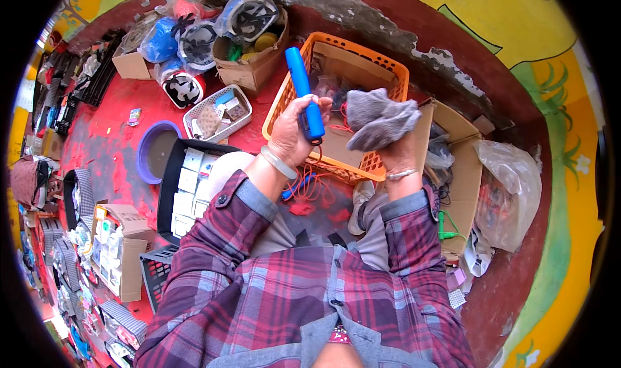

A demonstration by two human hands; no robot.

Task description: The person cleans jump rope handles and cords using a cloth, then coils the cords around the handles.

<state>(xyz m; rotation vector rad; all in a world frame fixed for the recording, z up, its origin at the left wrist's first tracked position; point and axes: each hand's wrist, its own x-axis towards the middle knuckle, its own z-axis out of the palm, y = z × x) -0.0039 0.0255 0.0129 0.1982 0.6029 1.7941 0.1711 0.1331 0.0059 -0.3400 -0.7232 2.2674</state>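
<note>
Over the orange basket (381, 58), the left hand (295, 130) grips the blue tool (297, 73) around its middle, presumably for balance with its 2 ends clear, while grey cloth (378, 117) hides the fingers of the right hand (398, 156), so their hold cannot be told.

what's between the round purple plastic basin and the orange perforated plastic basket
In the head view, a white rectangular plastic tray of small items, then red floor, between the purple basin and orange basket.
</note>
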